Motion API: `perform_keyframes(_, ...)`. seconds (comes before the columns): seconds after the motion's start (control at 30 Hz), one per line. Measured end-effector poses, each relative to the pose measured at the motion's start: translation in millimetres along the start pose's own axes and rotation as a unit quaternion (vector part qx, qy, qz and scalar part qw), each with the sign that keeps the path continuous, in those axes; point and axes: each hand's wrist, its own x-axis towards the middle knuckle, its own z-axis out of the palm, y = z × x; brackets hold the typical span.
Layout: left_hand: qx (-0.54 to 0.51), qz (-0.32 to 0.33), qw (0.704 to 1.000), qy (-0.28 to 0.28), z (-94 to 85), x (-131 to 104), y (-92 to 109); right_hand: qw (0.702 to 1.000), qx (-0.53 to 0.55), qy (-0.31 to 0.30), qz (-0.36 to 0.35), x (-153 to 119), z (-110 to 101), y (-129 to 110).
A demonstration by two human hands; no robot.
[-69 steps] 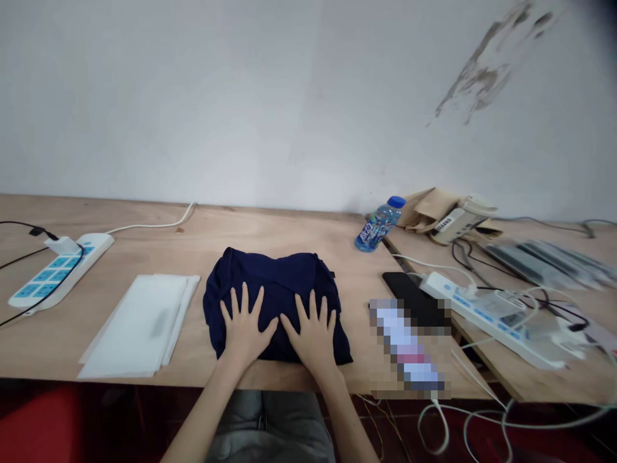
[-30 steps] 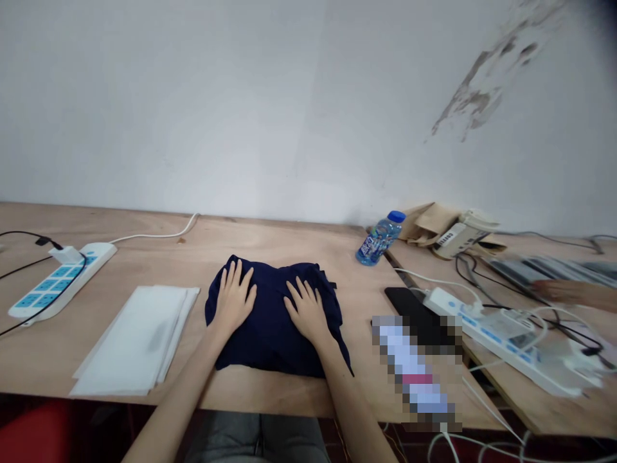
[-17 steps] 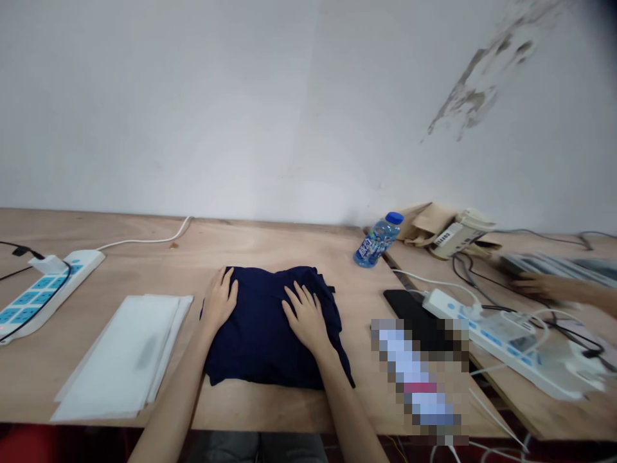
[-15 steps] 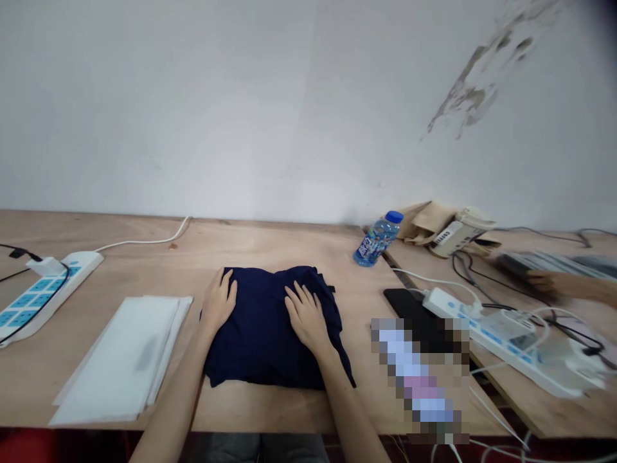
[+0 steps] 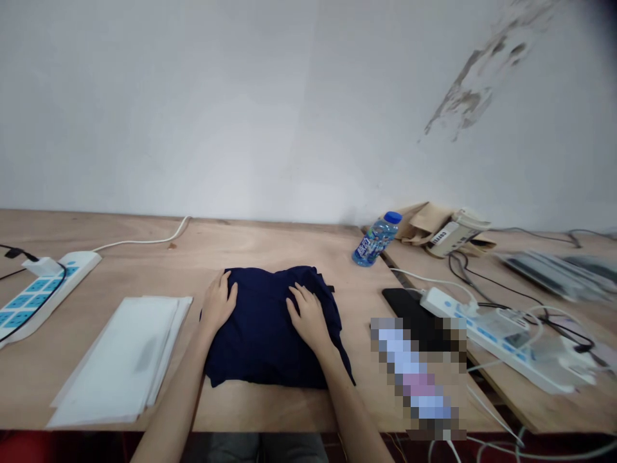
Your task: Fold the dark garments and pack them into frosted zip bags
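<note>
A dark navy piece of folded cloth, which looks like a garment, lies on the wooden table in front of me. My left hand rests flat along its left edge, fingers stretched out. On the right part of the cloth lies my right hand, palm down with its fingers a little spread. Neither hand grips anything. A small black tab sticks out at the cloth's upper right. To the left of the cloth is a stack of white translucent sheets or bags.
A white power strip with a plug lies far left. Right are a blue-capped bottle, a black phone-like slab, a blurred-out item, another power strip with cables, a cup and paper bags.
My right hand's fingers have drawn in slightly on the cloth; my left hand is nearly still. At the far right, another person's hand has left the view. The camera has shifted slightly.
</note>
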Motion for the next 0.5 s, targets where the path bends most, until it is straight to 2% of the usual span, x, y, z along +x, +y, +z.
perform_keyframes(0.1,0.009,0.004,1.0,-0.007,-6.8,15,1,0.999,-0.005,0.047,0.003,12,-10,1)
perform_keyframes(0.17,0.02,0.014,0.999,-0.022,-13.1,32,3,0.998,-0.04,0.054,0.01,25,-17,5)
perform_keyframes(0.33,0.06,0.047,0.991,-0.107,-29.4,67,4,0.994,-0.105,0.009,0.007,65,-23,26)
perform_keyframes(0.4,0.077,0.055,0.987,-0.133,-35.4,72,4,0.994,-0.105,0.0,0.003,75,-24,36)
perform_keyframes(0.5,0.098,0.066,0.983,-0.141,-44.9,74,5,0.995,-0.097,-0.01,-0.004,81,-27,47)
